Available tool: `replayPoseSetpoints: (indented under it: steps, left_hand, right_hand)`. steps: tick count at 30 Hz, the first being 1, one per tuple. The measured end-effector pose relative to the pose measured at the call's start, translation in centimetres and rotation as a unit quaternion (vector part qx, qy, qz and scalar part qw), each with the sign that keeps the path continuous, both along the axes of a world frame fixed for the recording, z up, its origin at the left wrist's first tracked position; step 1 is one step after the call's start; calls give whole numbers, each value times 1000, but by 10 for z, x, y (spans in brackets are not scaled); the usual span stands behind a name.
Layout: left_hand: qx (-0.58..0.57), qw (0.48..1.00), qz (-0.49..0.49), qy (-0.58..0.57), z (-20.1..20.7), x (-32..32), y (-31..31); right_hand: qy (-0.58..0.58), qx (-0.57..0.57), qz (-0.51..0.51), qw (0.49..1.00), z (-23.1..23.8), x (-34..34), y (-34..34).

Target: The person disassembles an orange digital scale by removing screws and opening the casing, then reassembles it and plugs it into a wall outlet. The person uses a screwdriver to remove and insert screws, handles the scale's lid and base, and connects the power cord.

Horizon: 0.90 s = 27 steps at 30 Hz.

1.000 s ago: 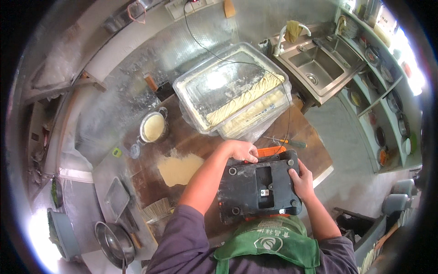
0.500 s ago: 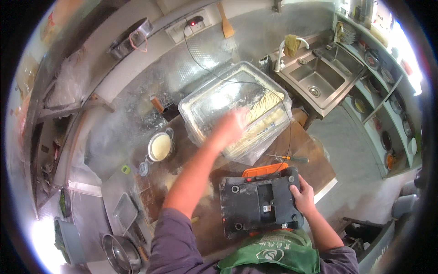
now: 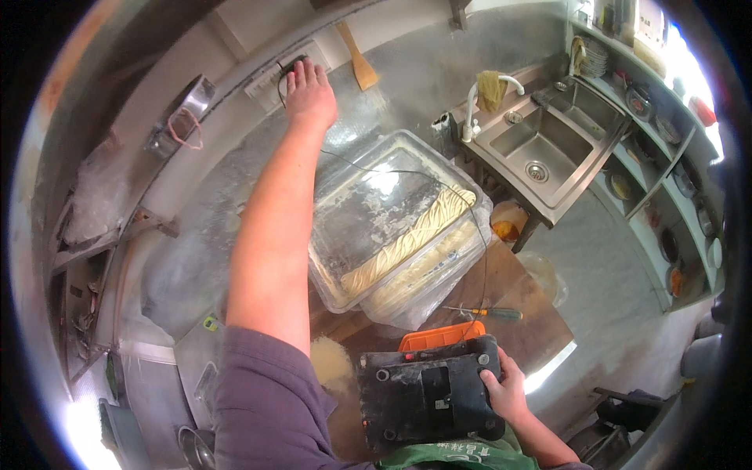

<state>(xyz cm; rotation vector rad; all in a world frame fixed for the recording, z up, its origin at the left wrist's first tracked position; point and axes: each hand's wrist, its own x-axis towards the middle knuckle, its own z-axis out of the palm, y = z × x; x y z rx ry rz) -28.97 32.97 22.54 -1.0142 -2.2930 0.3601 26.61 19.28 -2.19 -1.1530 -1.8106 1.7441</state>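
My left arm stretches up to the wall, and my left hand [image 3: 311,95] is at the power strip [image 3: 266,88]. Its fingers are extended and slightly apart over a black plug [image 3: 293,63], touching or nearly so; the hand partly hides it. My right hand [image 3: 507,385] grips the right edge of a black scale-like device [image 3: 419,395], thumb on top. This device is tilted up, showing a flat underside with round feet and a central recess. A thin black cord [image 3: 392,168] runs from the wall across the clear tub toward the device.
Twisted dough strands [image 3: 411,239] lie in the clear plastic tub [image 3: 317,254] on the brown table [image 3: 525,305]. An orange tray [image 3: 442,335] and a screwdriver [image 3: 497,313] are near the device. A double sink [image 3: 536,149] stands at the far right, beside shelves with dishes.
My left hand has moved from above the tub up to the plug on the wall, uncovering the dough. My right hand still holds the device. The view has shifted.
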Motion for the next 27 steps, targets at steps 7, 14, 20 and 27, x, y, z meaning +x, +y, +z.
replayPoseSetpoints:
  steps: [7, 14, 20, 27]
  left_hand:
    - [-21, 997, -3, 76, -15, -18, 7]
    - [-18, 998, -33, -52, 16, 24, 4]
    - [61, 866, -300, -396, -56, 131, -96]
    - [-20, 785, -94, -612, -158, 229, -267]
  right_hand:
    - [31, -33, -14, 999, -6, -1, -2]
    - [20, -4, -7, 1000, 3, -3, 1]
    - [29, 31, -10, 999, -5, 0, 1]
    - [51, 13, -3, 999, -13, -1, 2]
